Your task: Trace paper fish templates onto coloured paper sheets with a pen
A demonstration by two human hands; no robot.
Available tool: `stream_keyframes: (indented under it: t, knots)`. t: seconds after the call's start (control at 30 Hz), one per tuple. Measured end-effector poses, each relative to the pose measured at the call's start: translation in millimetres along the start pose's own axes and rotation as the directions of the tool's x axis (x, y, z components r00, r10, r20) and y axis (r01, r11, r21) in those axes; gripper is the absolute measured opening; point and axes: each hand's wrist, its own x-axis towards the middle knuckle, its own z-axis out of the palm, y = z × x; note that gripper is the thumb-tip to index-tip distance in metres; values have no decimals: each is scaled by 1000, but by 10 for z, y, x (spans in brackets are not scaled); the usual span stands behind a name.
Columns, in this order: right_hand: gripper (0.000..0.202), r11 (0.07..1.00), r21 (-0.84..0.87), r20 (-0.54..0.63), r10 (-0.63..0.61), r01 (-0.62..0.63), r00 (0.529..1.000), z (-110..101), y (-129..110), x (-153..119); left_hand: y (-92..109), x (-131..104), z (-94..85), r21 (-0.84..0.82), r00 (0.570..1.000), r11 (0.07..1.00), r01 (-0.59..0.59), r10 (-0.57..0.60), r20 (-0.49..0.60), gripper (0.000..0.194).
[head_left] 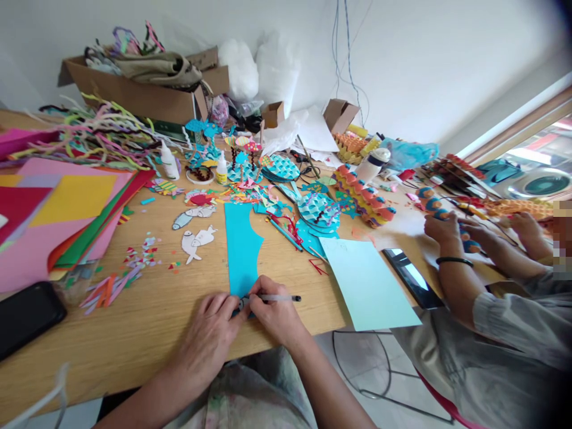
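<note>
A long strip of blue craft paper point(241, 244) with a curved cut in its right edge lies in front of me. My right hand point(272, 307) is closed round a pen point(281, 297), whose tip end is low over the near end of the strip. At the same spot my left hand point(214, 322) rests with bent fingers, pinning a small grey cutout point(243, 302) against the blue paper. My fingers hide most of that cutout. Beyond, on the wood, lie pale fish-shaped paper cutouts point(196, 241) with drawn outlines.
Coloured sheets point(84, 202) and a black phone point(29, 316) lie to the left, near paper scraps point(143, 256). Glue bottles point(170, 162) and paper decorations stand behind. Rightward are a pale green sheet point(369, 280), another phone point(411, 277), and another person's hands point(444, 232).
</note>
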Motion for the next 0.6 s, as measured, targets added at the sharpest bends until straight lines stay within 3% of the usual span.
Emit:
stream_keyframes:
  t: [0.6]
  knots:
    - [8, 999, -47, -48, -3, 0, 999, -27, 25, 21, 8, -9, 27, 14, 1000, 1000, 11, -11, -25, 45]
